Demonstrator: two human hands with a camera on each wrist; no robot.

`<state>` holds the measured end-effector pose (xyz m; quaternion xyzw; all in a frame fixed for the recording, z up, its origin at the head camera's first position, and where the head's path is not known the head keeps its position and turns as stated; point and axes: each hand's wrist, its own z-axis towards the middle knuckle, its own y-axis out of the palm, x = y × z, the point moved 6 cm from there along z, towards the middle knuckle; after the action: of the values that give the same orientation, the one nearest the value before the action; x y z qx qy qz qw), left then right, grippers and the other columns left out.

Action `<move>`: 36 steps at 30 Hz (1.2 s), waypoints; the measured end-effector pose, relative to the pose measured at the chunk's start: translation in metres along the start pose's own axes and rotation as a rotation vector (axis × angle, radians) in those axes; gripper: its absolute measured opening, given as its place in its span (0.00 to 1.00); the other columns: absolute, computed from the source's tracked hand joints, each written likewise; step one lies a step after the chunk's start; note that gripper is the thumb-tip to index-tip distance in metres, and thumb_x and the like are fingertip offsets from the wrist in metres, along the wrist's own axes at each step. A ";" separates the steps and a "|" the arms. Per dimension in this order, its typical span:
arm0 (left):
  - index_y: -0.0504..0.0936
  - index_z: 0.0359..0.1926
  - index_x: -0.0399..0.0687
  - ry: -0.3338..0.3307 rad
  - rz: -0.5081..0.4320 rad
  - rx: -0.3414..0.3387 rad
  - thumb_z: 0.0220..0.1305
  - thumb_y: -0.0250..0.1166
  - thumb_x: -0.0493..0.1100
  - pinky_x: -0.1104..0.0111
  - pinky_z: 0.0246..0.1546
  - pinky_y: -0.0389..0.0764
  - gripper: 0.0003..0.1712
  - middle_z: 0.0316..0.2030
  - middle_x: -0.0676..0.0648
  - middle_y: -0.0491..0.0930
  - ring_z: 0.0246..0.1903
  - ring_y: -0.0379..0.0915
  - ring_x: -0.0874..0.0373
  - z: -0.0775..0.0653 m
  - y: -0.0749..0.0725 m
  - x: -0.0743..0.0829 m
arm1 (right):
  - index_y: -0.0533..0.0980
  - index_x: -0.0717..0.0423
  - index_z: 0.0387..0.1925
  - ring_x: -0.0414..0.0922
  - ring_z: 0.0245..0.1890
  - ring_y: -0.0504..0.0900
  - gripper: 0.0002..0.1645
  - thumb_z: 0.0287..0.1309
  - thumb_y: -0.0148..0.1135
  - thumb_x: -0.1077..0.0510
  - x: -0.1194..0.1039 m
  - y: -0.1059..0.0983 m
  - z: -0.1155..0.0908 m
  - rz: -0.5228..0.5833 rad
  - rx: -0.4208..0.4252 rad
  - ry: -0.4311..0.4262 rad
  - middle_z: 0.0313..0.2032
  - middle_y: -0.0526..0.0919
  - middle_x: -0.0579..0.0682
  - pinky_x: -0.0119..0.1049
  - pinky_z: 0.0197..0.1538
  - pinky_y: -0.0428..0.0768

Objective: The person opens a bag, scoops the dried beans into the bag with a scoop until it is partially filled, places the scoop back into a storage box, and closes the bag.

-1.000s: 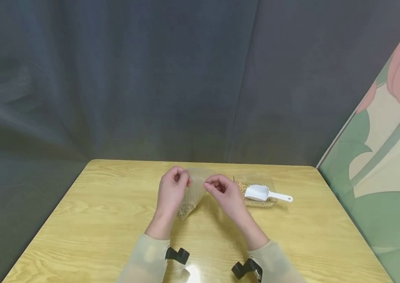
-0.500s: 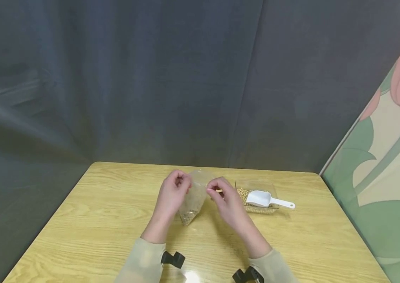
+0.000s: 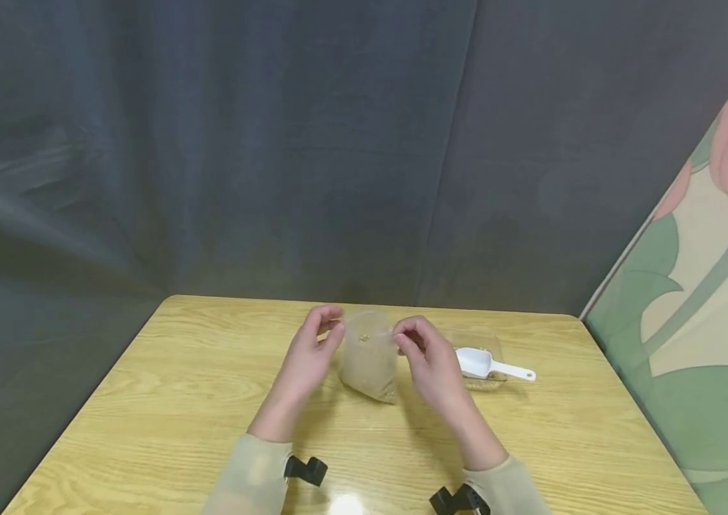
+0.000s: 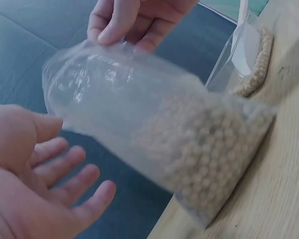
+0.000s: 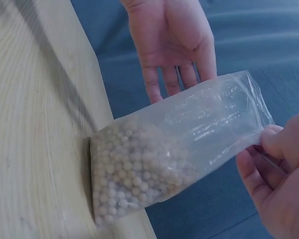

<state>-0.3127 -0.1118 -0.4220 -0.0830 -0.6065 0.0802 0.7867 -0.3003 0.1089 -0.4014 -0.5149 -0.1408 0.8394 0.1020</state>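
Note:
A clear plastic zip bag (image 3: 369, 365), its lower part filled with round pale beans (image 5: 132, 172), stands on the tabletop between the two hands. My right hand (image 3: 430, 366) pinches the bag's upper right edge between thumb and fingers; the right wrist view shows this grip near the zip strip. Beside the opposite edge is my left hand (image 3: 312, 350), fingers spread and relaxed. In the left wrist view, the left thumb comes right up to the bag's upper edge, while the other fingers (image 4: 92, 177) hang apart from it.
Behind the right hand sits a clear plastic box (image 3: 485, 385) of the same beans, with a white scoop (image 3: 476, 363) lying across it. The wooden table (image 3: 145, 429) ends at a dark curtain (image 3: 312, 179); a floral cloth (image 3: 711, 300) hangs at the right.
The bag has turned from tilted to nearly upright, its broad side now facing the head camera, and shifted slightly right with the right hand. My left fingers have loosened from their pinch.

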 end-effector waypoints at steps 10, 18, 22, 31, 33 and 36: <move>0.86 0.62 0.52 -0.003 -0.039 -0.118 0.84 0.63 0.46 0.45 0.76 0.68 0.13 0.60 0.51 0.87 0.68 0.78 0.51 0.001 0.002 -0.007 | 0.82 0.59 0.47 0.49 0.44 0.86 0.03 0.78 0.63 0.67 0.010 -0.003 0.001 0.099 0.010 0.097 0.44 0.86 0.55 0.41 0.52 0.86; 0.85 0.63 0.51 0.061 0.015 -0.087 0.84 0.64 0.45 0.47 0.75 0.70 0.14 0.59 0.51 0.87 0.66 0.79 0.52 0.007 0.007 -0.007 | 0.85 0.59 0.47 0.48 0.44 0.88 0.04 0.77 0.66 0.66 0.010 -0.005 0.001 0.128 -0.007 0.142 0.47 0.87 0.55 0.41 0.51 0.87; 0.79 0.74 0.51 0.076 -0.010 -0.155 0.87 0.59 0.45 0.50 0.77 0.68 0.21 0.70 0.50 0.81 0.73 0.74 0.50 0.007 0.012 -0.010 | 0.85 0.60 0.47 0.47 0.42 0.88 0.04 0.76 0.67 0.67 0.011 -0.007 0.001 0.139 -0.002 0.150 0.47 0.87 0.55 0.39 0.50 0.87; 0.81 0.73 0.51 0.097 0.012 -0.128 0.84 0.64 0.47 0.41 0.75 0.69 0.22 0.67 0.51 0.84 0.71 0.76 0.48 0.003 0.011 -0.014 | 0.86 0.61 0.47 0.46 0.41 0.87 0.05 0.74 0.69 0.67 0.014 -0.010 0.002 0.133 0.018 0.167 0.47 0.88 0.56 0.40 0.49 0.87; 0.82 0.72 0.53 0.115 0.020 -0.117 0.83 0.65 0.48 0.42 0.74 0.70 0.21 0.65 0.51 0.85 0.69 0.77 0.49 0.005 0.012 -0.013 | 0.87 0.61 0.47 0.45 0.40 0.87 0.05 0.73 0.70 0.68 0.015 -0.013 0.002 0.127 0.034 0.170 0.47 0.89 0.56 0.39 0.48 0.87; 0.81 0.72 0.52 0.163 0.019 -0.110 0.83 0.65 0.46 0.45 0.74 0.70 0.22 0.67 0.51 0.83 0.70 0.76 0.51 0.007 0.015 -0.010 | 0.87 0.61 0.47 0.45 0.41 0.88 0.05 0.73 0.70 0.67 0.017 -0.015 0.001 0.116 0.037 0.167 0.47 0.89 0.55 0.39 0.47 0.87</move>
<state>-0.3226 -0.0996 -0.4333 -0.1380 -0.5432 0.0470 0.8269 -0.3087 0.1286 -0.4095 -0.5884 -0.0863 0.8005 0.0742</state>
